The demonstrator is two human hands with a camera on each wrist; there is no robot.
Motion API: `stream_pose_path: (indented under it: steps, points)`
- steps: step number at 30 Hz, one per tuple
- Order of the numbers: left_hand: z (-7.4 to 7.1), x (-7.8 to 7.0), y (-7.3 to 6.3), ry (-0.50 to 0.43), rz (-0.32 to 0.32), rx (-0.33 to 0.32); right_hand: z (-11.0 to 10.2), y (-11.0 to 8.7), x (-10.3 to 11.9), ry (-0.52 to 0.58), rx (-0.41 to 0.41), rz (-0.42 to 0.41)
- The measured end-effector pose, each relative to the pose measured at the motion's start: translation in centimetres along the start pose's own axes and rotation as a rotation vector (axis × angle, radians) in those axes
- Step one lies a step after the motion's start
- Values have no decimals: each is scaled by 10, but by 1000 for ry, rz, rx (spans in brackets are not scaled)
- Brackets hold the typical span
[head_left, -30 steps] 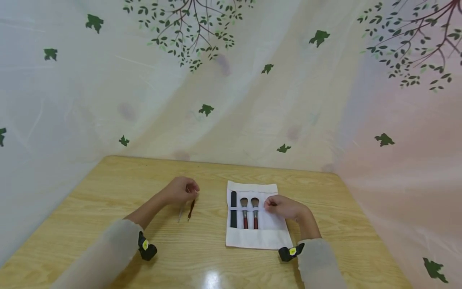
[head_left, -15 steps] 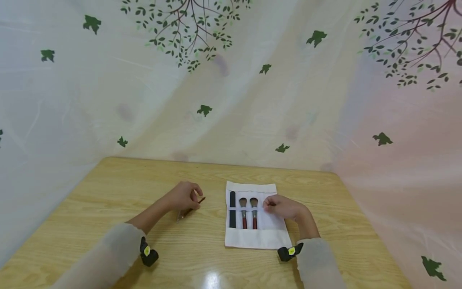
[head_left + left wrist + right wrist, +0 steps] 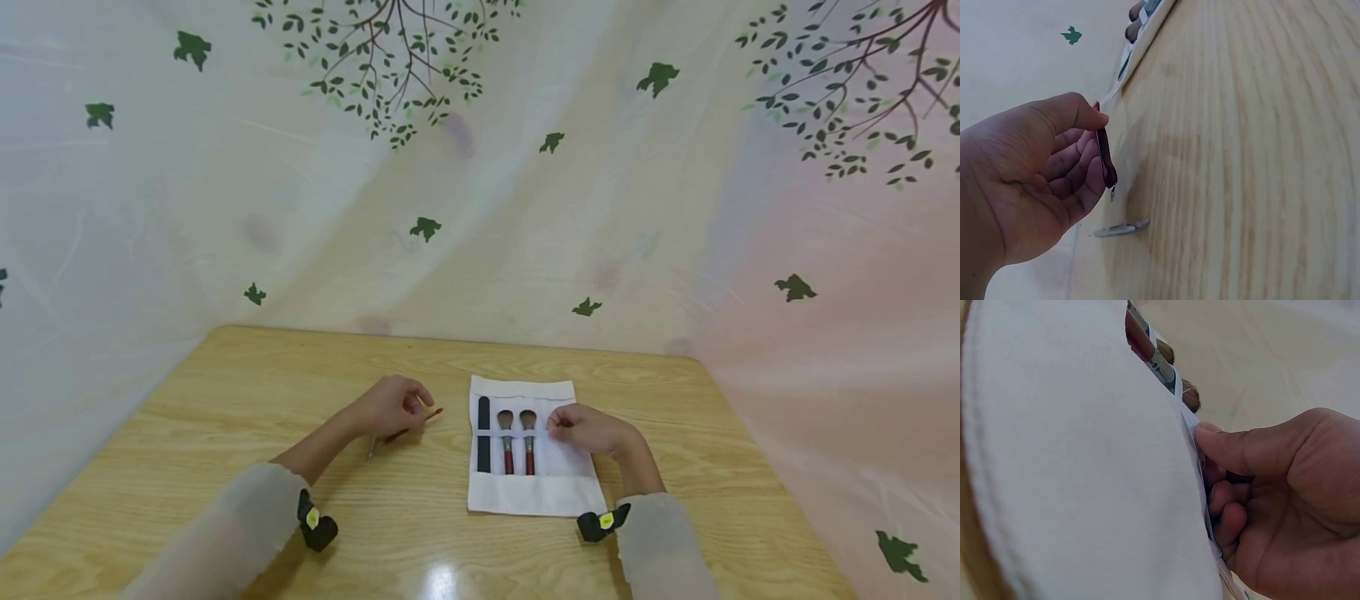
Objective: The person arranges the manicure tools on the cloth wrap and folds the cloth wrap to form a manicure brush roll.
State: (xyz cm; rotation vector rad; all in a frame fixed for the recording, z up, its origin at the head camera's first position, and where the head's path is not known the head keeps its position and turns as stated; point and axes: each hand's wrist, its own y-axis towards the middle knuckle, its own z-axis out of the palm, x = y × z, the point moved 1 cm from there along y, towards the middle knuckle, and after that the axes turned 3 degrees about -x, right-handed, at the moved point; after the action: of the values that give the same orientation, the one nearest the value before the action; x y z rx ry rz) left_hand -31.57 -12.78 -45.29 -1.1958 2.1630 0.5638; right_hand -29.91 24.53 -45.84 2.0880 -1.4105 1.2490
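Note:
My left hand (image 3: 392, 406) pinches a slim dark red tool with a small metal tip (image 3: 1106, 150) between thumb and fingers, over the table left of a white cloth brush roll (image 3: 536, 497). Under that hand a thin silvery tool (image 3: 1121, 229) lies on the wood. At the roll's right side, my right hand (image 3: 592, 429) pinches the white elastic band (image 3: 1190, 425) with thumb and curled fingers. Tucked under the band are a flat black strip (image 3: 483, 435) and two red-handled brushes with brown bristles, the left brush (image 3: 507, 446) and the right brush (image 3: 530, 446).
The wooden table (image 3: 420, 533) reaches back to a pale cloth backdrop (image 3: 337, 250) printed with leaves and branches. A black camera (image 3: 318, 529) sits on the left wrist and another black camera (image 3: 596, 527) on the right.
My left hand has moved a little right and tilted the red tool from near upright to slanting toward the roll. The silvery tool stays on the table. My right hand keeps its place.

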Motion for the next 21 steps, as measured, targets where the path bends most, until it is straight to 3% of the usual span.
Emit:
stream_pose_path:
  steps: [8, 15, 21]
  points:
    - [6, -8, 12, -116, -14, -16, -1, -1, 1, 0, 4, -5]
    - [14, -14, 25, -224, 16, -35, 0, -2, 6, -1, 2, 6]
    - [22, -21, 40, -339, -26, -48, 0, -4, 6, -4, -5, 21]
